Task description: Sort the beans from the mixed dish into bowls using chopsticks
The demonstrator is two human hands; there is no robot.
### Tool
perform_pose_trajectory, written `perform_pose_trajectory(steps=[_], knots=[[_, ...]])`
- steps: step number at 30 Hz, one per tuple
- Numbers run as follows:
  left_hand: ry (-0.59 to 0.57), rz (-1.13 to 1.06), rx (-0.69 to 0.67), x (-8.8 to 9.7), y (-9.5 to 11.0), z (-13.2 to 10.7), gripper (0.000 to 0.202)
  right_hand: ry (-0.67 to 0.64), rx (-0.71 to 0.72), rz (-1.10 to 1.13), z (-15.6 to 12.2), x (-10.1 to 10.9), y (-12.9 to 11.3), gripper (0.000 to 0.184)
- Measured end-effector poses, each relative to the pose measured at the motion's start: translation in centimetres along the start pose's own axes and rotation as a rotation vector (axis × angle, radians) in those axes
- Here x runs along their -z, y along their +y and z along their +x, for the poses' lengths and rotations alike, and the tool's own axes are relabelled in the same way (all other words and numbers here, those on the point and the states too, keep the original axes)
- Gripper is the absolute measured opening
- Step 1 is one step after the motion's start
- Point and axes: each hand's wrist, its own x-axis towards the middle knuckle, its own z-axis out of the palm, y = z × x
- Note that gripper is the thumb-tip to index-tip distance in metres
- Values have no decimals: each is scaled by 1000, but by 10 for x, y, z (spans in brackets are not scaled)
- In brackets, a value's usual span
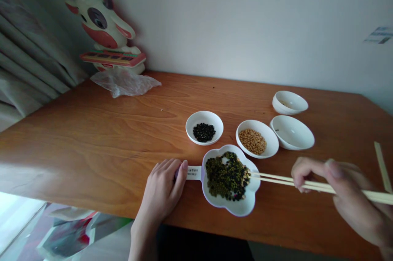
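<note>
My left hand [166,187] is closed around the handle of a white flower-shaped bowl [250,207] with a purple rim. Inside it lie mixed green beans [216,177], black beans and some yellowish ones. My right hand [340,195], slightly blurred, holds a pair of wooden chopsticks [285,180]. Their tips reach the beans at the bowl's right side; whether a bean is pinched cannot be made out. Just behind stand a small white bowl with black beans [204,132] and another with yellow-brown beans [252,141].
Two more white bowls are at the back right: the nearer [293,134] has a few dark specks, the farther [290,103] a few pale bits. A pale stick [382,166] lies far right. A cow toy keyboard [107,35] and plastic bag [125,82] stand back left.
</note>
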Motion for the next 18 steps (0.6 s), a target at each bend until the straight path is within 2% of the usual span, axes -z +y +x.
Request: perform_pose_trajectory(steps=[5, 8, 18], knots=[[1, -8, -7, 1, 0, 0, 39, -36, -9, -46, 2, -8, -10, 64], [1, -11, -12, 1, 0, 0, 39, -58, -27, -48, 4, -13, -7, 68], [-1, -8, -26, 2, 1, 0, 39, 2, -48, -21, 8, -20, 4, 69]])
